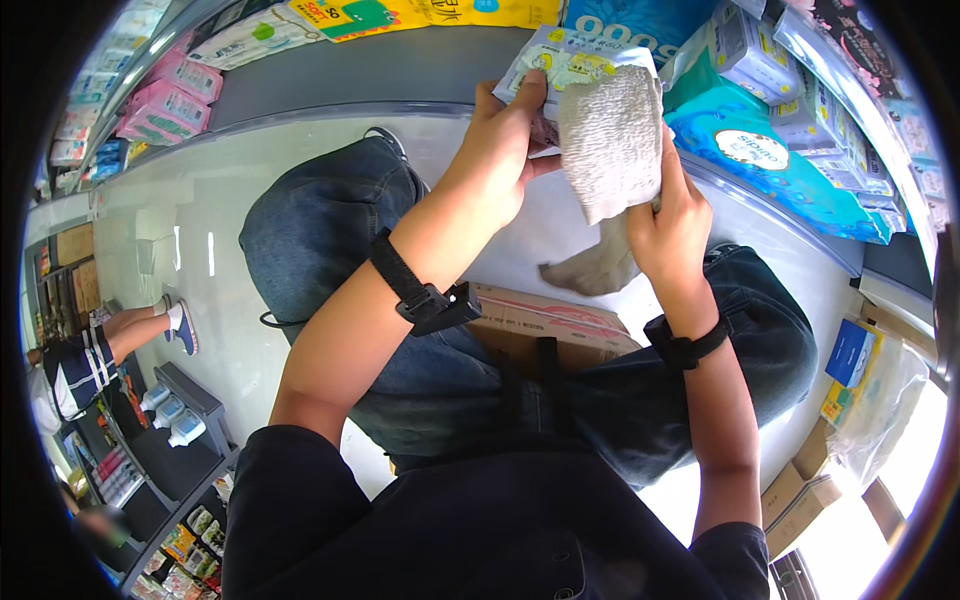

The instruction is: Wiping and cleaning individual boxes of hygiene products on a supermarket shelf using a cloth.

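My left hand point(510, 142) grips a white plastic-wrapped pack point(574, 56) with yellow cartoon prints, its thumb on the printed face. My right hand point(671, 217) holds a grey-beige terry cloth point(611, 142), which lies against the right part of the pack and hides it there. The cloth's lower end hangs down beside the right fingers. Both hands are in front of a grey shelf's edge. Below them, between my knees, a printed cardboard box point(547, 326) is on the floor.
The grey shelf point(360, 71) carries yellow packs point(450, 11), a teal pack point(739, 146) and pink packs point(169, 97). Cardboard boxes point(799, 506) and clear plastic wrap point(877, 412) lie at right. Another person point(82, 367) is by shelves at far left.
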Demonstrator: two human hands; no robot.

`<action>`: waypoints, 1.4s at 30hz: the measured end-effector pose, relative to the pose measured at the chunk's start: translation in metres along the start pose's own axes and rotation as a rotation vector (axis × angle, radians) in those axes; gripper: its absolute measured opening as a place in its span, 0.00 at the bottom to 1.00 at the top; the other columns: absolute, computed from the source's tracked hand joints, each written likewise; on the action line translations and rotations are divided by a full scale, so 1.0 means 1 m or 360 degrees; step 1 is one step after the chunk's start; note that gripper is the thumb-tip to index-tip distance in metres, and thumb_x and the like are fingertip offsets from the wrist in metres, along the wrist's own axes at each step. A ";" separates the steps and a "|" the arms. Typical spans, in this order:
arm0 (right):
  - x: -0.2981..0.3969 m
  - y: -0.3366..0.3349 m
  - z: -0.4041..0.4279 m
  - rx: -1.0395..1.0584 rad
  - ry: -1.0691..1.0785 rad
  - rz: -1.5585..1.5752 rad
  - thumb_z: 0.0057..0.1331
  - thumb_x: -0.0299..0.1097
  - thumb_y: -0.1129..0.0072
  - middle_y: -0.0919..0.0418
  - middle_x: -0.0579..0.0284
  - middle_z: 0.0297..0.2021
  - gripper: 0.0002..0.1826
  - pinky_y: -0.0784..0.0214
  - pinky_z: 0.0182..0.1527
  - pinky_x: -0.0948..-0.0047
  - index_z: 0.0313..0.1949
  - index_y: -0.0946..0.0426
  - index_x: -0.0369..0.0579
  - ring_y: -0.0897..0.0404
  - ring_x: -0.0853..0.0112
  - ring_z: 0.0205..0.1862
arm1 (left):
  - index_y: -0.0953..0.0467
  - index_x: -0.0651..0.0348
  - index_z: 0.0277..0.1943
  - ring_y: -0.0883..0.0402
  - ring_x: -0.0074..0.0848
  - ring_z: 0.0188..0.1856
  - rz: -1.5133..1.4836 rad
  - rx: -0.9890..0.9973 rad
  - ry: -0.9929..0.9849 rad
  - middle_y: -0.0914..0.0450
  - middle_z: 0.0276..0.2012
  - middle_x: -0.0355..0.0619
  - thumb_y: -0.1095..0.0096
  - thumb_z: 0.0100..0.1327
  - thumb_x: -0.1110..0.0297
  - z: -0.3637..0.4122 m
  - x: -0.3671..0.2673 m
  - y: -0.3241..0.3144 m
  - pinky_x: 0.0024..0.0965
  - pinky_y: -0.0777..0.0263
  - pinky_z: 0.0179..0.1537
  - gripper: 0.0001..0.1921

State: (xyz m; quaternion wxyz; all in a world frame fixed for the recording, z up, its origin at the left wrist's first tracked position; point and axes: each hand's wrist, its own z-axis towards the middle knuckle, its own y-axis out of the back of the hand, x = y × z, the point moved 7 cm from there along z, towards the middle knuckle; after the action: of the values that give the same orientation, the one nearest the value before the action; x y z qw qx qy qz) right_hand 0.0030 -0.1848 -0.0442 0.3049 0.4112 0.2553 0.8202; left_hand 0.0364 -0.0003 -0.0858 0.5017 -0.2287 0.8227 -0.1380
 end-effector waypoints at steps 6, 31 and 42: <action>-0.056 -0.013 -0.008 0.0142 -0.0918 0.0724 0.70 0.29 0.46 0.14 0.47 0.47 0.24 0.26 0.54 0.69 0.65 0.28 0.39 0.15 0.66 0.50 | 0.42 0.55 0.69 0.20 0.38 0.60 0.0138 0.0070 0.0045 0.27 0.61 0.51 0.37 0.74 0.53 -0.006 0.003 -0.001 0.51 0.21 0.57 0.30; -0.070 0.021 -0.018 0.0128 -0.1335 0.1491 0.78 0.37 0.50 0.19 0.63 0.48 0.20 0.32 0.51 0.75 0.61 0.25 0.36 0.24 0.78 0.48 | 0.26 0.60 0.61 0.24 0.29 0.59 0.1160 0.1026 -0.0722 0.26 0.58 0.45 0.28 0.66 0.68 -0.029 -0.026 -0.048 0.33 0.30 0.61 0.22; -0.016 0.056 0.007 0.0117 -0.0428 0.0514 0.66 0.30 0.36 0.14 0.51 0.38 0.15 0.24 0.45 0.63 0.48 0.20 0.33 0.14 0.63 0.39 | 0.55 0.55 0.81 0.24 0.55 0.58 0.1836 0.0776 -0.1375 0.38 0.67 0.61 0.19 0.47 0.76 -0.053 -0.030 -0.065 0.45 0.25 0.55 0.61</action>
State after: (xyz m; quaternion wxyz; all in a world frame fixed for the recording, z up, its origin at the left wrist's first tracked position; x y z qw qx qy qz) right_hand 0.0005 -0.2332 -0.0111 0.1857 0.5634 0.1729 0.7862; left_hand 0.0170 -0.0406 -0.0086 0.8082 0.3213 0.4886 0.0699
